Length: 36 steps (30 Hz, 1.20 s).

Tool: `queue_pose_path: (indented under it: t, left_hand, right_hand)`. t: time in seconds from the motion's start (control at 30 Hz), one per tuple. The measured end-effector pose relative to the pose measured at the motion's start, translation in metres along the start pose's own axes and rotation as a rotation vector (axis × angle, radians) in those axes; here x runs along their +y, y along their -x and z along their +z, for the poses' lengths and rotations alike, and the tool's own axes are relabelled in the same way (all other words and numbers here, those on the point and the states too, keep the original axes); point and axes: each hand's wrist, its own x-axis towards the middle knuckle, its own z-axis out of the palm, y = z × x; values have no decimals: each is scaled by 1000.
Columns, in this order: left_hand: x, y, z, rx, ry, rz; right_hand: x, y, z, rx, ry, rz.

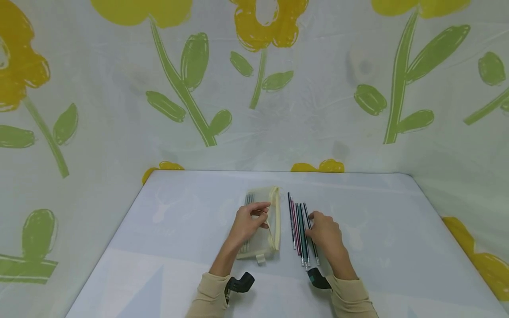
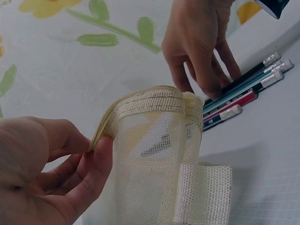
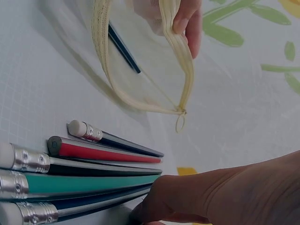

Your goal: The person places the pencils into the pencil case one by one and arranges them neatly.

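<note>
My left hand (image 1: pixel 247 224) pinches the zippered edge of a cream mesh pencil pouch (image 2: pixel 150 154) between thumb and fingers. That edge is lifted, so the pouch's mouth gapes toward the right. Inside it, a dark blue pencil (image 3: pixel 123 47) shows through the opening, and several pencils (image 1: pixel 249 198) show through the mesh. To the right of the pouch, several pencils lie side by side, among them a red pencil (image 3: pixel 108 151) and a green pencil (image 3: pixel 89 183). My right hand (image 1: pixel 327 232) grips the dark outermost pencil (image 1: pixel 314 247), thumb and fingers on either side of it.
The white table (image 1: pixel 397 238) ends at a back edge against a flower-printed cloth (image 1: pixel 318 97). Dark wrist-worn devices sit at the left cuff (image 1: pixel 210 287) and the right cuff (image 1: pixel 350 291). A thin cord loop (image 3: pixel 180 123) hangs at the zipper's end.
</note>
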Motion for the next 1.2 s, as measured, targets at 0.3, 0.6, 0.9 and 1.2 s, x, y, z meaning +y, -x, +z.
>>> queue_pose_path:
  t: [0.3,0.6,0.9,1.2]
  left_hand:
    - [3,2,-1,-16,36,8]
    - [7,3,-2,-10,30,6]
    - [7,4,-3,-8,33,3]
    - [7,4,-4,-8,21,6]
  right_hand:
    - [-1,3,-2,9,32,17]
    - [1,4,-3,11,47,3]
    - [1,1,0,6,25,23]
    - [0,0,-2,-7,-14,20]
